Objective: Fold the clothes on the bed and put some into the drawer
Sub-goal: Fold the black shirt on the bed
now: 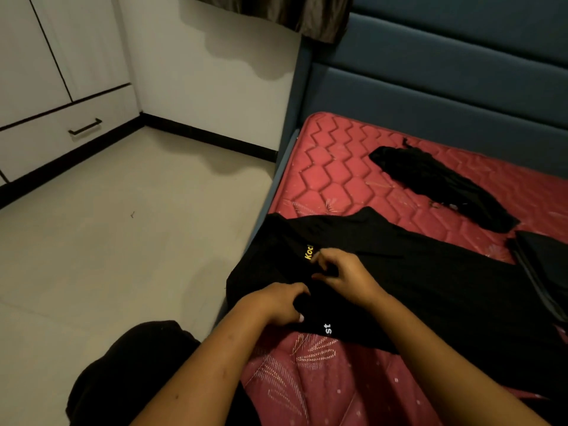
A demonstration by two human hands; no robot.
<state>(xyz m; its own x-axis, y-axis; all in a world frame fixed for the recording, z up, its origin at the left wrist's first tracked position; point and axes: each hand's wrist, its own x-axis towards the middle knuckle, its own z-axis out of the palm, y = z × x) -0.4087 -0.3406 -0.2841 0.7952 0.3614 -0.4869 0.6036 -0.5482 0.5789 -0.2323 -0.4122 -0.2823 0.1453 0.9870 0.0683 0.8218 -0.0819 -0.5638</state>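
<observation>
A black T-shirt (430, 272) with yellow and white lettering lies spread across the near left edge of the red mattress (332, 167). My left hand (276, 302) grips a fold of its fabric with curled fingers. Just beyond it, my right hand (341, 272) pinches the cloth beside the yellow letters. A second black garment (442, 186) lies crumpled farther back on the bed. The white drawer (61, 139) with a dark bar handle (85, 127) is closed, low in the wardrobe at the far left.
A blue padded headboard (445, 72) runs behind the bed. Another dark garment (544, 265) lies at the right edge. Pale tiled floor (123, 241) lies between bed and wardrobe. A curtain (276, 10) hangs at the top. My dark-clothed knee (138, 364) is at the bottom left.
</observation>
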